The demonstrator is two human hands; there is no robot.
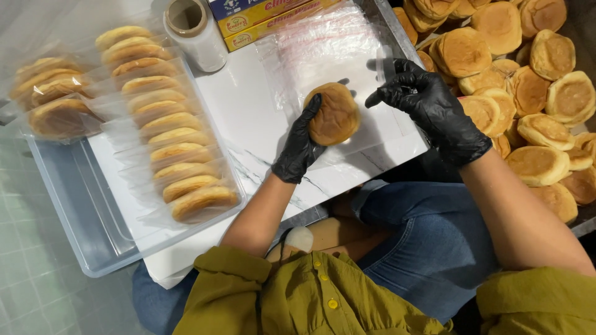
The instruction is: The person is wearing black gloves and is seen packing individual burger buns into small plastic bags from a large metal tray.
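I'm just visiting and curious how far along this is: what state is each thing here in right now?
Bun: unwrapped, held in the left hand.
Right hand: gloved, fingers pinching the clear plastic sheet.
Clear plastic sheet: spread flat on the white board.
Wrapped buns: lined up in the tray.
Loose buns: unwrapped, piled.
Film roll: standing upright.

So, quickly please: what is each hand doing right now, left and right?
Left hand: closed around a round bun, holding it.
Right hand: pinching the edge of a clear plastic sheet, fingers partly curled.
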